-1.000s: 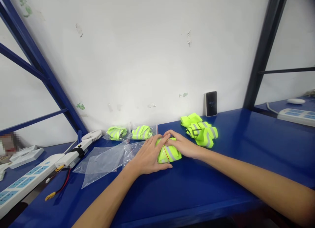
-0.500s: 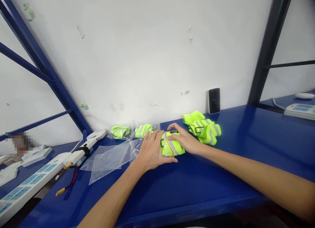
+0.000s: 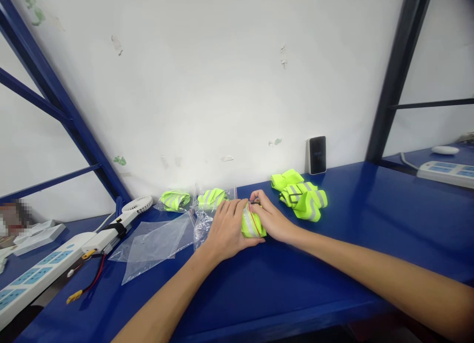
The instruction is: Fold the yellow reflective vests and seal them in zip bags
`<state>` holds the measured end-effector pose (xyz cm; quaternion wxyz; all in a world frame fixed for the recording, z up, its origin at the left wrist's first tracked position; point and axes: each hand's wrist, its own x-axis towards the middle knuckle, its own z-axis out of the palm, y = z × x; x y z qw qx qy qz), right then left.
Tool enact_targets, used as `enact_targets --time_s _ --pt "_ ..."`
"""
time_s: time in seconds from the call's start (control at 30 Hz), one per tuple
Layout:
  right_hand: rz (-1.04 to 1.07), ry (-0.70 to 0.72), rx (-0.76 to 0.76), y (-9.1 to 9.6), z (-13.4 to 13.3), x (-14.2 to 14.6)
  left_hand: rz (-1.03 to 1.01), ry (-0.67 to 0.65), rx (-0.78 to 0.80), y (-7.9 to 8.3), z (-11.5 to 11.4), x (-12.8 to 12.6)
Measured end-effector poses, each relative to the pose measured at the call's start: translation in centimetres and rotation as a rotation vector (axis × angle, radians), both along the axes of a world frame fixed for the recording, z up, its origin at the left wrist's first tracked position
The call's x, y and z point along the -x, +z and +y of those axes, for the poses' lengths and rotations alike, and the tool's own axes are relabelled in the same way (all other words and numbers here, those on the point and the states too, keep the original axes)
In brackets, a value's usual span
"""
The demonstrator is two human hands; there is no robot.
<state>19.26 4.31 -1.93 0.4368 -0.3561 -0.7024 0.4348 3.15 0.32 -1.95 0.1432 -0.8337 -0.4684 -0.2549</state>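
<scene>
shelf: blue shelf top, both forearms come in from the bottom edge and meet around the middle.

left hand: left hand is laid palm-down with fingers spread fairly wide, pressing on the left side of the folded vest, thumb tucked along its near edge.

right hand: right hand is cupped over the right side and top of the same bundle, fingers curled down onto it. So both hands are squeezing it between them.

folded vest: neon yellow folded vest with grey reflective stripes and a thin red band round it, sitting on the shelf dead centre between the hands. Only a narrow slice shows between them.

empty bags: clear plastic bags lying flat at about 9 o'clock from the hands, one edge just beside the left hand's fingers.

cable stuff: at 8 o'clock, well apart, a red-and-black lead with a yellow plug, next to a long white power strip and a white handheld fan.

bagged vests: two bagged vests at 11 o'clock, near the wall.

loose vests: pile of loose vests at 1 o'clock, just beyond the right hand, not touching it.

back wall: a small dark device is propped upright against the white wall at 1 o'clock.

far right: a second power strip on the next shelf over at 2 o'clock, past the dark upright post.
</scene>
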Motion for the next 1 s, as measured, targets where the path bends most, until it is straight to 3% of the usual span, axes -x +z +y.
enact_targets --time_s 0.23,0.4,0.6,0.8,1.0 --pt "0.059 0.108 0.081 0.6 0.5 -0.8 -0.003 0.003 -0.096 0.3 0.2 1.3" --pt "-0.005 0.000 0.056 -0.1 1.1 -0.5 0.050 0.042 -0.057 0.2 -0.2 0.7" --pt "0.096 -0.068 0.080 -0.9 0.8 0.4 0.088 0.029 0.004 -0.2 0.2 0.3" --pt "0.227 0.179 0.160 0.4 0.4 -0.5 0.084 0.016 -0.055 0.0 0.4 1.3" --pt "0.236 0.278 0.226 1.1 0.4 -1.2 0.055 0.010 -0.098 -0.1 -0.1 1.3"
